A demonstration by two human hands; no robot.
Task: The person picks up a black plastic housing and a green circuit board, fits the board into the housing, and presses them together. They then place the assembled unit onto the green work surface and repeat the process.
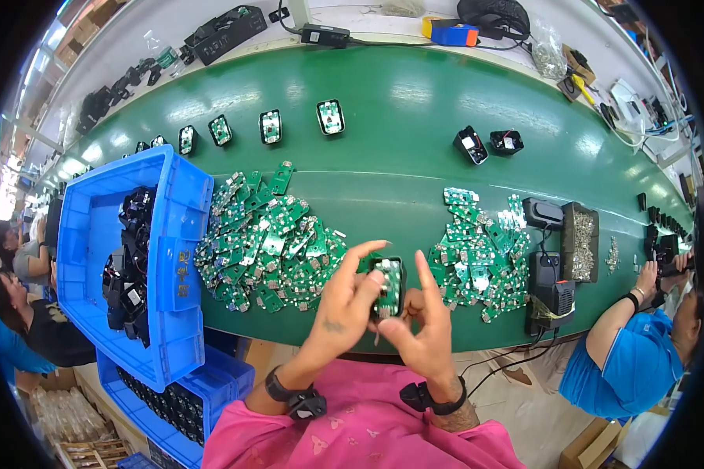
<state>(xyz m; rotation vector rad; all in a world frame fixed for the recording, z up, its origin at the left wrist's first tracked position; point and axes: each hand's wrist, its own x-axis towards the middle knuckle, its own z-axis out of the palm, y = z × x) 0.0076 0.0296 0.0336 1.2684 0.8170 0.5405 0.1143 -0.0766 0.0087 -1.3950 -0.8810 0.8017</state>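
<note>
Close in front of me, a small black plastic case [401, 291] with a green circuit board [389, 280] in its opening is held between both hands. My left hand [346, 301] grips its left side, the thumb lying over the board. On the other side, my right hand [426, 332] supports the lower right of the case with bent fingers and thumb, while its index finger points up, off the case. A large heap of loose green circuit boards [270, 242] lies left of my hands, and a second heap [485, 254] lies to the right.
A blue crate [189, 313] with black housings stands at the left, above another blue crate [231, 383]. Cases with boards [331, 117] stand in a row at the back. Right are a black powered device [553, 285] and a tray of small metal parts [583, 246]. Co-workers sit on both sides.
</note>
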